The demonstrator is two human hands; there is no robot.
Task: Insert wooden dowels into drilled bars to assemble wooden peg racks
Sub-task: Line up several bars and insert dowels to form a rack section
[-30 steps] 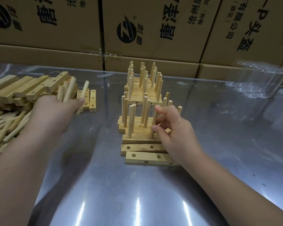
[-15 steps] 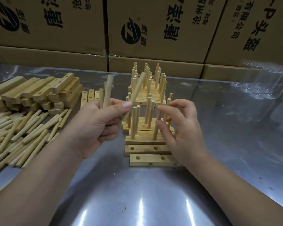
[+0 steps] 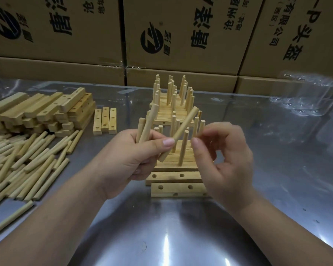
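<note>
Left grip [image 3: 127,160] clamps three dowels [image 3: 183,127], now brought beside right grip [image 3: 225,160], whose parted fingers [image 3: 196,144] have left the standing peg [image 3: 183,150].

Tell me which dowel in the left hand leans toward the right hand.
The tilted dowel, pinched by the left hand; its other dowels stand nearly upright.

pale yellow wooden dowels [image 3: 33,160] and bars [image 3: 46,110], shiny grey table [image 3: 181,237], brown cartons [image 3: 181,25] with black print

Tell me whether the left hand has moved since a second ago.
Yes: the left hand, gripping dowels, moved right, from the stack of drilled bars to the peg rack.
</note>
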